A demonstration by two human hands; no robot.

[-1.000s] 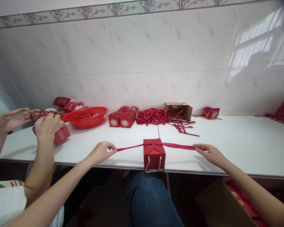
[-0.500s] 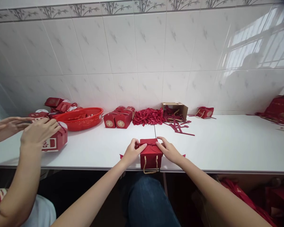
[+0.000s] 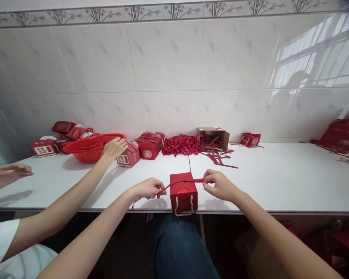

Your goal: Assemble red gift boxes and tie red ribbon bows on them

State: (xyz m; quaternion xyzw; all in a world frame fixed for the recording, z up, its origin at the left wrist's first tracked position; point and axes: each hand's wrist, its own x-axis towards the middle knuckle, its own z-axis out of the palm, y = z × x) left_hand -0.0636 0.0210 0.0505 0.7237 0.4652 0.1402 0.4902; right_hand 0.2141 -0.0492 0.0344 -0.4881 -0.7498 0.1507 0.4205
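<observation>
A red gift box (image 3: pixel 184 197) with a twisted rope handle (image 3: pixel 184 214) stands at the table's front edge, between my hands. A narrow red ribbon (image 3: pixel 195 180) crosses its top and looks knotted in the middle. On the left of the box, my left hand (image 3: pixel 152 188) pinches one end of the ribbon, whose tail hangs below the fingers. Its other end is pinched by my right hand (image 3: pixel 218 184), on the right side. Between the hands the ribbon is drawn out taut over the lid.
Beside me a co-worker's hand (image 3: pixel 115 148) holds a red and white box (image 3: pixel 129 155) near a red plastic basin (image 3: pixel 88 155). Finished-looking red boxes (image 3: pixel 151 149), a heap of ribbons (image 3: pixel 180 144), a cardboard box (image 3: pixel 226 139) and a small red box (image 3: pixel 250 139) line the wall.
My hands have moved apart from the box top, pulling the ribbon ends out to both sides. The co-worker's red and white box has moved right, beside the row of boxes.
</observation>
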